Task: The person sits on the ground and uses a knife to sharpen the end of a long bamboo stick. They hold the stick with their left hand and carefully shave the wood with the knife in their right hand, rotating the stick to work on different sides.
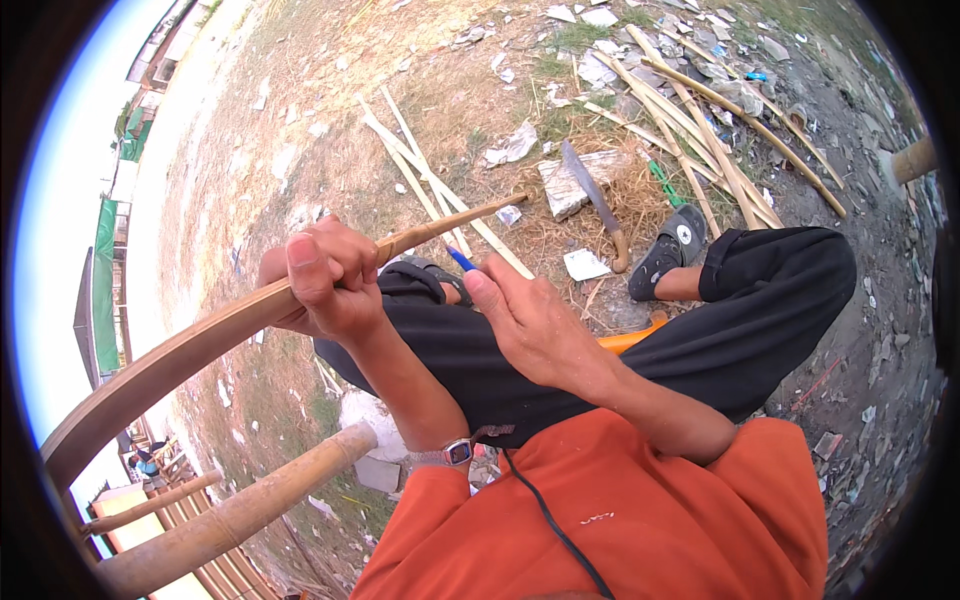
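Note:
My left hand (335,280) is closed around a long split bamboo strip (190,345). The strip is broad at the lower left and runs past my fist to a narrow tip above the ground ahead. Just right of it, my right hand (535,325) is closed on a slim blue object (461,260). Only its blue end sticks out past the thumb, so its kind is hidden. The blue end is close to the strip; whether they touch I cannot tell. Further ahead, a machete (595,192) with a wooden handle leans across a pale, weathered block (560,190).
Several pale bamboo strips (690,140) lie heaped at the far right, and a few more (410,165) cross ahead. A thick bamboo pole (250,505) extends at the lower left. Part of an orange thing (630,338) shows under my leg. Scraps litter the ground.

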A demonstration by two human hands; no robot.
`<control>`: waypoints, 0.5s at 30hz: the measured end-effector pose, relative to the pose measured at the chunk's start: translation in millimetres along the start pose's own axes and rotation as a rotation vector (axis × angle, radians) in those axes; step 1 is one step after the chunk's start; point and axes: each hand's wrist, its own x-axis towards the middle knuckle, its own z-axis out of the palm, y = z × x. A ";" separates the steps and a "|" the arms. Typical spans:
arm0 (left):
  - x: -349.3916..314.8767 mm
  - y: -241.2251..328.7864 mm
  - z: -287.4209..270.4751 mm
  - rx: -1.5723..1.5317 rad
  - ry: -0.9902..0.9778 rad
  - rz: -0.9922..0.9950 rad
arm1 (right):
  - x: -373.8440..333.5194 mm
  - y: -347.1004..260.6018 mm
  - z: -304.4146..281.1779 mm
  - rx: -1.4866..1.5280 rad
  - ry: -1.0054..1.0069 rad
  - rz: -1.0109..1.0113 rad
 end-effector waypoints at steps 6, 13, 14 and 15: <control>-3.4 3.2 2.8 0.065 0.111 -0.014 | 0.1 11.2 31.7 -0.108 0.058 0.018; 2.7 3.6 15.8 0.150 0.296 -0.040 | 18.5 93.5 37.8 -0.322 0.104 0.247; 1.6 7.8 20.5 0.145 0.262 -0.034 | 22.2 129.2 25.3 -0.416 0.059 0.380; -7.8 14.1 21.5 0.154 0.237 -0.042 | 17.1 130.3 24.0 -0.390 0.083 0.372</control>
